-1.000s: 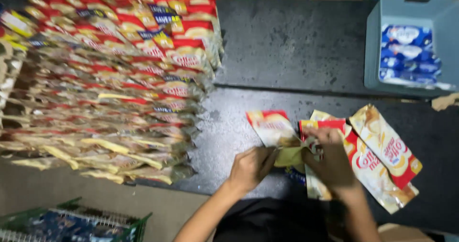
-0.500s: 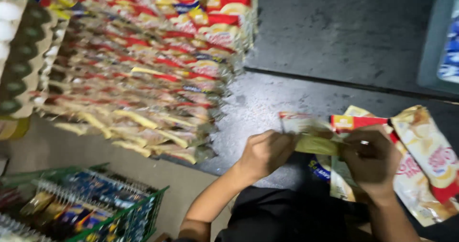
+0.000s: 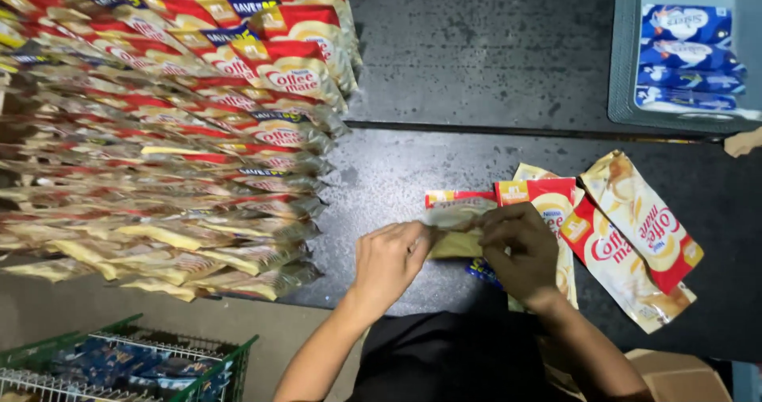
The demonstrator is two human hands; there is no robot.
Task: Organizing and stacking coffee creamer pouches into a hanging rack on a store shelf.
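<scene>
My left hand [image 3: 389,261] and my right hand [image 3: 520,247] both grip one yellow and red sachet [image 3: 454,226] between them, just above a dark tabletop [image 3: 444,69]. Right of my hands lie several more loose sachets [image 3: 635,235] of the same kind, overlapping each other. A small blue packet [image 3: 479,271] peeks out from under my right hand.
A big fanned stack of the same sachets [image 3: 175,124] fills the left half of the table. A grey plastic bin [image 3: 625,53] with blue packets stands at the back right. A green wire basket [image 3: 127,366] sits low on the left, a cardboard box [image 3: 686,378] low on the right.
The view has swung back to the right and up, so the egg tray at far left is gone and the grey bin is back. Both hands have kept hold of the sachet.
</scene>
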